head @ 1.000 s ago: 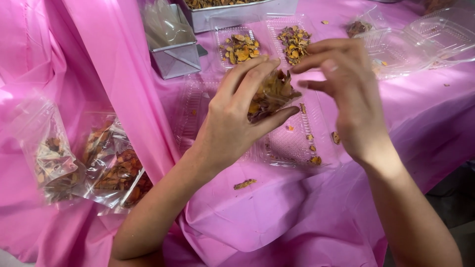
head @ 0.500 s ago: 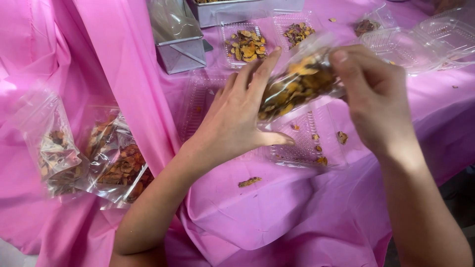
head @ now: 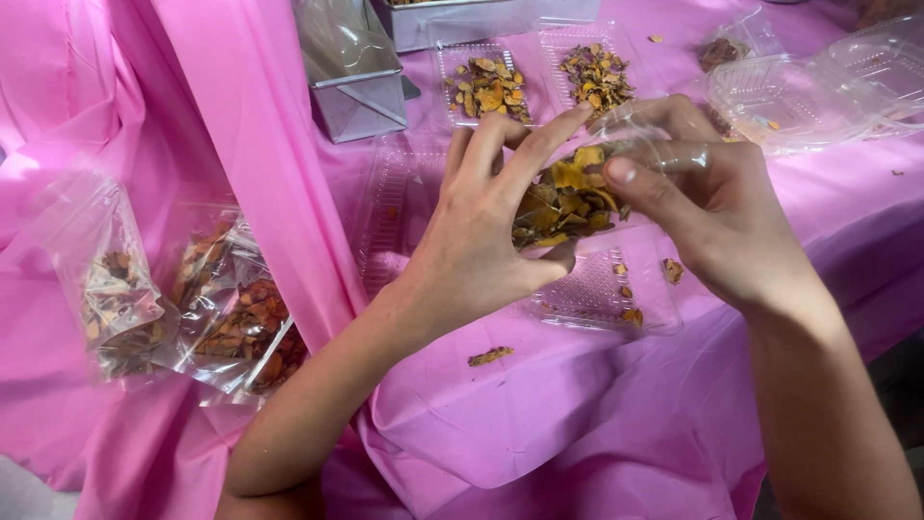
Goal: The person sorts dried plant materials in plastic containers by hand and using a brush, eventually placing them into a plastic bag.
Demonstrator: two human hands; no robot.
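Single head-worn view, no second view to overlap. Looks steeply down and forward from above the person's arms, close in on left hand point(head: 481, 241) and right hand point(head: 722, 221); pink tablecloth point(head: 539, 424) fills the frame beneath and beyond them.

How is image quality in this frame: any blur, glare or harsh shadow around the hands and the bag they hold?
Head view: sharp, with no motion blur on the left hand or right hand; light is soft and even, shadows faint; the bag shows small glints but its contents stay readable; the clear trays at top right wash out somewhat.
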